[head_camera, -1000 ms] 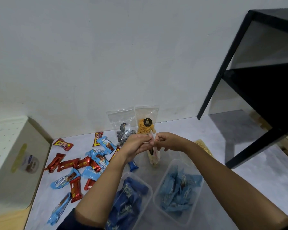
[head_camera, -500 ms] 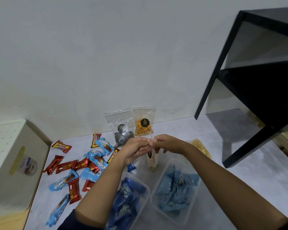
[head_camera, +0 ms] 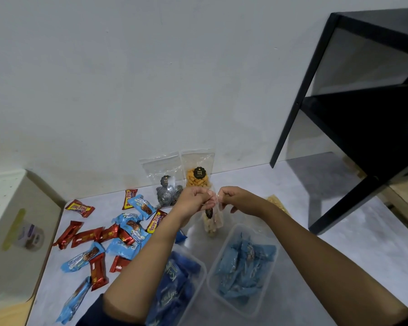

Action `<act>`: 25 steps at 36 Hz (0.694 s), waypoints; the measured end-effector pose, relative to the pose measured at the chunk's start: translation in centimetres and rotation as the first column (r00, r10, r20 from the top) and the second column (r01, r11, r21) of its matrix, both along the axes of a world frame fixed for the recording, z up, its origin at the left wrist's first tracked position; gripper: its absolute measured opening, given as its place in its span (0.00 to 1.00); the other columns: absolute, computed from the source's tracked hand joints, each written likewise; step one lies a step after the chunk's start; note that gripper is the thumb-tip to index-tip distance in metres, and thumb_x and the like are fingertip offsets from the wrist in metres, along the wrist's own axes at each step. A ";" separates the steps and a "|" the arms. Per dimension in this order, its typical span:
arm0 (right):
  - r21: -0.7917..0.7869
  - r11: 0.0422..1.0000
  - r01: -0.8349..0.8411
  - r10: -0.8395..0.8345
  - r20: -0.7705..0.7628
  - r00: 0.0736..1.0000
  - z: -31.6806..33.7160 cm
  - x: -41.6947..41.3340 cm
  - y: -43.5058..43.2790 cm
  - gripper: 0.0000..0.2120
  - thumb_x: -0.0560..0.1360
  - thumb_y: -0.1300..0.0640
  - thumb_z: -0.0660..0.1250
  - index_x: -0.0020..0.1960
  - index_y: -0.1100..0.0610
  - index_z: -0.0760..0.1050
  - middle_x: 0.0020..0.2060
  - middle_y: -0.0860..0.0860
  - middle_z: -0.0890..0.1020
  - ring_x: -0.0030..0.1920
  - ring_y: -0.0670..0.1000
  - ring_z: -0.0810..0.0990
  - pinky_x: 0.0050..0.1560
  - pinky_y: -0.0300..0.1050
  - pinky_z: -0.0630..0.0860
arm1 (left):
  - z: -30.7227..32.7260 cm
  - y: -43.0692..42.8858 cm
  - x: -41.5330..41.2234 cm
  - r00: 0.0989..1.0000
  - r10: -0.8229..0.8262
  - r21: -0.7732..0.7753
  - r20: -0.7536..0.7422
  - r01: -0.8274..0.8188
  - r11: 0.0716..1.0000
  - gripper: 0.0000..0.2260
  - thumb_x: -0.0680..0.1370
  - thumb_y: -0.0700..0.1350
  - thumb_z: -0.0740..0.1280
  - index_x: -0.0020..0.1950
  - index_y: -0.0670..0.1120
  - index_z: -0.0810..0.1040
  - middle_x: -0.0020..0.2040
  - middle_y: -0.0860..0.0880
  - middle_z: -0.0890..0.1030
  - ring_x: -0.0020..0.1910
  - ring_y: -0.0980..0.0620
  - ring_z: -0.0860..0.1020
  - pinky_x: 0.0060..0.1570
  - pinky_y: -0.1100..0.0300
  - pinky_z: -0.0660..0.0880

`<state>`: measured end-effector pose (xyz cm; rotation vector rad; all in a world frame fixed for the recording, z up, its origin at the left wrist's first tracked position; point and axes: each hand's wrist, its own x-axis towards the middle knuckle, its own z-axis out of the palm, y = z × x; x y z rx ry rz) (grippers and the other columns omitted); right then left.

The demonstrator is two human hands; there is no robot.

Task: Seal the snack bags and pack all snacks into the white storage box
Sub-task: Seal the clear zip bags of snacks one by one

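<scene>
My left hand [head_camera: 194, 199] and my right hand [head_camera: 236, 200] both pinch the top edge of a clear snack bag [head_camera: 213, 223] with pale pieces, held upright above the table. Behind it two clear bags lean on the wall: one with dark spiral snacks [head_camera: 165, 182] and one with orange snacks [head_camera: 197, 170]. Several red and light blue wrapped bars [head_camera: 108, 238] lie scattered at the left. A white storage box [head_camera: 12, 222] stands at the far left edge.
Two clear plastic tubs sit near me, one with dark blue packets [head_camera: 174, 292] and one with light blue packets [head_camera: 242, 269]. Another pale snack bag [head_camera: 277, 203] lies behind my right wrist. A black shelf frame [head_camera: 363, 118] stands at the right.
My hands stay together on the bag's top edge, with only small finger shifts. The view has drifted slightly.
</scene>
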<state>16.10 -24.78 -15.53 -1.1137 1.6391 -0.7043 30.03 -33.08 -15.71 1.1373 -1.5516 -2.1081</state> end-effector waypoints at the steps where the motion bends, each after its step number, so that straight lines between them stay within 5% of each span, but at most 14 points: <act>1: -0.002 1.000 0.006 -0.006 0.009 1.000 -0.1 -0.1 0.1 0.11 0.79 0.60 0.55 0.40 0.53 0.69 0.39 0.49 0.77 0.42 0.46 0.75 0.40 0.38 0.70 | 0.0 0.0 -0.1 1.000 0.005 -0.003 -0.002 -0.005 1.000 0.07 0.78 0.34 0.62 0.42 0.38 0.77 0.36 0.43 0.79 0.30 0.59 0.80 0.38 0.68 0.79; 7: -0.013 0.997 0.077 -0.076 0.046 0.996 -0.6 -0.4 0.1 0.11 0.79 0.61 0.56 0.40 0.54 0.71 0.38 0.50 0.79 0.42 0.46 0.78 0.41 0.38 0.74 | -0.2 0.2 -0.6 0.999 0.045 0.000 -0.011 -0.045 0.999 0.08 0.78 0.34 0.62 0.41 0.38 0.77 0.29 0.49 0.81 0.29 0.59 0.80 0.35 0.69 0.79; 19: -0.022 0.987 0.160 -0.153 0.188 0.970 -1.0 -1.5 0.5 0.08 0.78 0.62 0.59 0.42 0.60 0.73 0.37 0.52 0.79 0.40 0.48 0.78 0.45 0.43 0.78 | -0.5 0.2 -1.8 0.996 0.085 -0.044 -0.007 -0.085 0.995 0.09 0.78 0.34 0.62 0.39 0.37 0.77 0.30 0.46 0.80 0.28 0.59 0.80 0.34 0.70 0.78; 25: -0.200 0.954 0.222 -0.225 0.011 0.974 -1.9 -1.4 0.6 0.06 0.78 0.52 0.62 0.48 0.55 0.72 0.42 0.51 0.79 0.45 0.49 0.79 0.41 0.40 0.79 | -0.7 -0.2 -3.2 0.976 0.219 -0.062 -0.013 -0.219 0.974 0.08 0.78 0.35 0.61 0.43 0.34 0.77 0.34 0.42 0.77 0.24 0.60 0.77 0.29 0.71 0.74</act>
